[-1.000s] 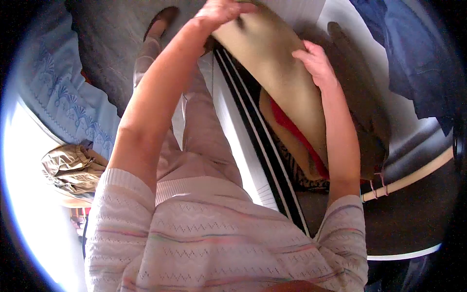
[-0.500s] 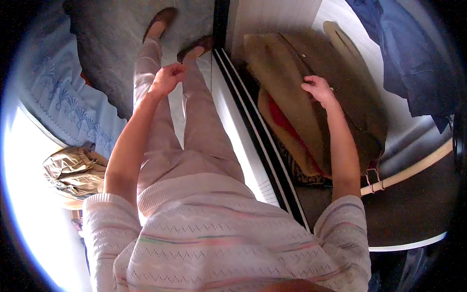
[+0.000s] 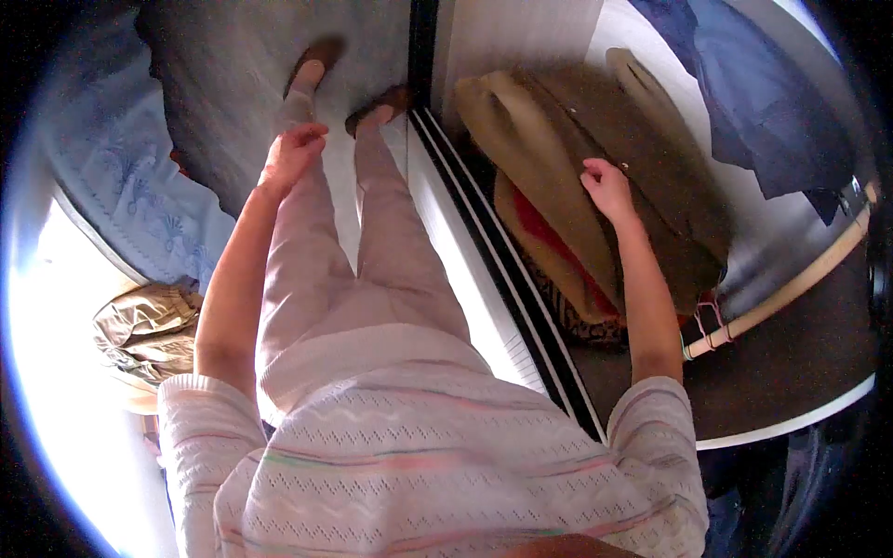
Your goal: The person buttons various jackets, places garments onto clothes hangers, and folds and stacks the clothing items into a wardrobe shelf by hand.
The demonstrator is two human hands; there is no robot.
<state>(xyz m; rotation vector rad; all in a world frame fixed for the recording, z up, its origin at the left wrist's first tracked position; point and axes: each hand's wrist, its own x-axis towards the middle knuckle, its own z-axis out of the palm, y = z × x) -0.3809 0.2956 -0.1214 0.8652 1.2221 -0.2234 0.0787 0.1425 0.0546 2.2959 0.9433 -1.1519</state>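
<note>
My left hand [image 3: 296, 153] hangs over my left trouser leg, its fingers curled together, with nothing visible in them. To the right, my right hand [image 3: 608, 188] is in front of an olive-brown coat [image 3: 674, 177] with a buttoned front. Its fingers are curled in, close to the coat's front edge. I cannot tell whether they grip the cloth, as the fingertips are hidden. The coat hangs inside a wardrobe, and a strip of red cloth [image 3: 539, 223] shows beside its left edge.
A pale wooden rail [image 3: 791, 282] with pinkish hanger loops [image 3: 714, 325] crosses at the right. Dark blue clothing [image 3: 772, 112] hangs at upper right. The sliding-door track [image 3: 502, 260] runs beside my legs. At left are blue patterned fabric [image 3: 130, 186] and a tan crumpled garment [image 3: 149, 325].
My right hand has moved slightly down along the coat's front, and its fingers are more curled. My left hand has shifted a little left. The whole view has shifted slightly.
</note>
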